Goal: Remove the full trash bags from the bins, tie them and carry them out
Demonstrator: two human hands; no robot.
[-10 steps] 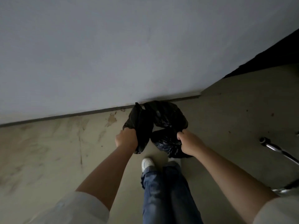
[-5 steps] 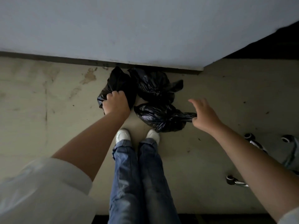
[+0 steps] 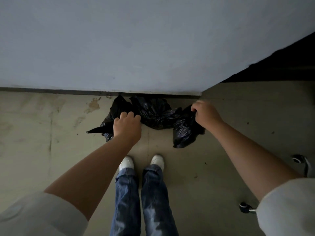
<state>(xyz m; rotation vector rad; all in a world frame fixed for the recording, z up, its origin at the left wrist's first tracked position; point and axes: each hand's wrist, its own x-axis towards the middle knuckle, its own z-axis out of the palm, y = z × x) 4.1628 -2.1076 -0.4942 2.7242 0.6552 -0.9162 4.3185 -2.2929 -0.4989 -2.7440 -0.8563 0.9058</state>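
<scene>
Three black trash bags lie on the floor (image 3: 51,150) in a row at the foot of the wall (image 3: 136,48). The left hand (image 3: 127,126) is closed, its fingers curled into the plastic of the left trash bag (image 3: 117,109). The right hand (image 3: 205,114) grips the top of the right trash bag (image 3: 185,132), near the corner of the wall. The middle trash bag (image 3: 153,113) rests between them, against the wall, and touches both. Two white shoes (image 3: 127,163) stand just behind the bags. Chair casters (image 3: 297,159) are at the right edge of the floor.
</scene>
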